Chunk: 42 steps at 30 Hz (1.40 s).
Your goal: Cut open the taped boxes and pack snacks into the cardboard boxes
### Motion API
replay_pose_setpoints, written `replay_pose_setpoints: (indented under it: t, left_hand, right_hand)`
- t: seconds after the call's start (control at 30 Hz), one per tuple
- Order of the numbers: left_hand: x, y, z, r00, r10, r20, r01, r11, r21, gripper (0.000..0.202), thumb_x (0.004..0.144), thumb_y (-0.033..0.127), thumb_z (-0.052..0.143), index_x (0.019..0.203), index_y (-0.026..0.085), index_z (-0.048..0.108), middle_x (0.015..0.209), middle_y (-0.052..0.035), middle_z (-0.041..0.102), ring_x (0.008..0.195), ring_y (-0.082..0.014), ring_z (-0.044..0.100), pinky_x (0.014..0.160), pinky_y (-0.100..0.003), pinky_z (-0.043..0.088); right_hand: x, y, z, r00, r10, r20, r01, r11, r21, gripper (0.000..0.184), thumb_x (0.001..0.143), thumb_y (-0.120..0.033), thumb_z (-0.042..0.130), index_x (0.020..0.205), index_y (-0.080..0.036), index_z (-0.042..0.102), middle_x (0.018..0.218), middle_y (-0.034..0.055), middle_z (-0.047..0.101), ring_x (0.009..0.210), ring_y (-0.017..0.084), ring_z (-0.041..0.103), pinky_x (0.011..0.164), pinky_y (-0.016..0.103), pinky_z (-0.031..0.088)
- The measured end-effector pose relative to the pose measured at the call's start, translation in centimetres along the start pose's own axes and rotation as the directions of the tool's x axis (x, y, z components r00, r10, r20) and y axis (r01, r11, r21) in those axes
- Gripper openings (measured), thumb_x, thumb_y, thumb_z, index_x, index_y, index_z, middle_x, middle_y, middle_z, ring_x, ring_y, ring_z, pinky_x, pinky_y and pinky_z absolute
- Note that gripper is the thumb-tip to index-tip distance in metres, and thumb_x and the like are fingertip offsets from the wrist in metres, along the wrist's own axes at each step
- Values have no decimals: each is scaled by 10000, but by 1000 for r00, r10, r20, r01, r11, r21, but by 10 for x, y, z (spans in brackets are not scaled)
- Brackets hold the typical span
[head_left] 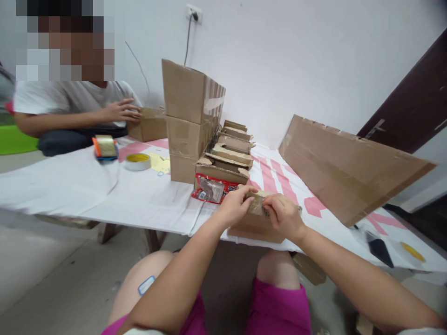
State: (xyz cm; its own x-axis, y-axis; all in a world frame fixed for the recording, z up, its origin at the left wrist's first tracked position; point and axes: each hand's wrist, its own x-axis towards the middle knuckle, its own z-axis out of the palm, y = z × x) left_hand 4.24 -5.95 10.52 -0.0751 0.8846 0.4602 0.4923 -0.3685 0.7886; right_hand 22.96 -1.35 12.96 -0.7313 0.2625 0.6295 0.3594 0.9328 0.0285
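Observation:
A small cardboard box (256,229) stands at the near edge of the white-covered table, in front of me. My left hand (238,203) has its thumb and fingers closed on the left part of the box's top flap. At the right part of the same top, my right hand (284,215) grips with bent fingers, which partly hide the flap. Just left of my left hand, a red plastic packet (210,189) with printed labels leans against the nearest of a row of open cardboard boxes (221,170). My left hand covers its right end.
Taped boxes (185,102) are stacked three high behind the packet. A large cardboard sheet (349,172) leans at right. Tape rolls (138,161) and a tape dispenser (105,148) lie at left. Across the table, a person's hand (123,111) rests on another box (152,124).

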Motion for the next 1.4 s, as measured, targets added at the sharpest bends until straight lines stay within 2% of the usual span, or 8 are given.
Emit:
replay_pose_setpoints:
  t: [0.27, 0.5, 0.73, 0.97, 1.03, 1.13, 1.27, 1.4]
  left_hand:
    - [0, 1, 0, 1000, -2, -11, 2, 1000, 2, 270, 833, 190, 510, 1078, 220, 618, 725, 12, 593, 730, -173, 583, 739, -277, 431]
    - [0, 1, 0, 1000, -8, -18, 8, 1000, 6, 304, 827, 186, 515, 1118, 218, 599, 708, 15, 590, 712, -173, 576, 731, -277, 431]
    - [-1, 2, 0, 1000, -13, -7, 13, 1000, 8, 304, 832, 190, 513, 1122, 216, 602, 715, 14, 595, 678, -165, 567, 708, -273, 430]
    - [0, 2, 1, 1000, -10, -14, 10, 1000, 18, 308, 835, 191, 523, 1130, 233, 599, 753, 17, 618, 665, -158, 574, 673, -270, 445]
    - [0, 1, 2, 1000, 17, -15, -17, 1000, 15, 299, 827, 182, 538, 1112, 237, 612, 806, 9, 640, 712, -165, 596, 704, -282, 463]
    - [-1, 2, 4, 993, 115, -37, -114, 993, 17, 261, 813, 181, 587, 1063, 237, 639, 1019, -33, 644, 923, -191, 615, 827, -311, 480]
    - [-6, 11, 7, 949, 301, -94, -277, 937, 211, 225, 770, 218, 684, 994, 234, 672, 1318, -89, 496, 1174, -264, 496, 981, -409, 421]
    - [-9, 20, 8, 906, 413, -93, -357, 863, 357, 55, 809, 205, 645, 855, 225, 669, 1170, -71, 594, 1167, -282, 461, 971, -460, 390]
  right_hand:
    - [1, 1, -7, 992, 129, -5, -129, 992, -9, 151, 930, -207, 410, 924, -227, 559, 823, 52, 681, 753, 201, 637, 695, 330, 488]
    - [2, 1, -11, 967, 256, 5, -255, 961, 109, 133, 931, -232, 411, 927, -242, 543, 817, 38, 683, 731, 196, 657, 673, 320, 502]
    - [-1, 7, -4, 870, 489, 67, -475, 791, 386, 93, 921, -294, 448, 894, -244, 522, 860, 34, 705, 783, 192, 671, 698, 333, 528]
    - [1, 9, 0, 789, 601, 132, -544, 582, 604, 212, 875, -443, 507, 855, -232, 511, 839, 31, 689, 774, 178, 651, 661, 301, 523]
    - [2, 8, -1, 799, 590, 118, -529, 595, 605, 218, 869, -442, 511, 847, -226, 521, 822, 25, 673, 747, 167, 633, 656, 291, 507]
    - [2, 4, -4, 841, 535, 83, -491, 689, 534, 187, 879, -397, 506, 846, -218, 550, 749, 3, 623, 659, 145, 578, 612, 273, 467]
    - [0, -4, -9, 897, 441, 39, -410, 794, 448, 145, 895, -332, 499, 829, -218, 561, 724, -7, 592, 638, 141, 557, 608, 273, 454]
    - [-7, -7, -12, 920, 382, 85, -380, 820, 429, 137, 930, -322, 468, 943, -232, 571, 834, 15, 639, 737, 162, 610, 683, 296, 488]
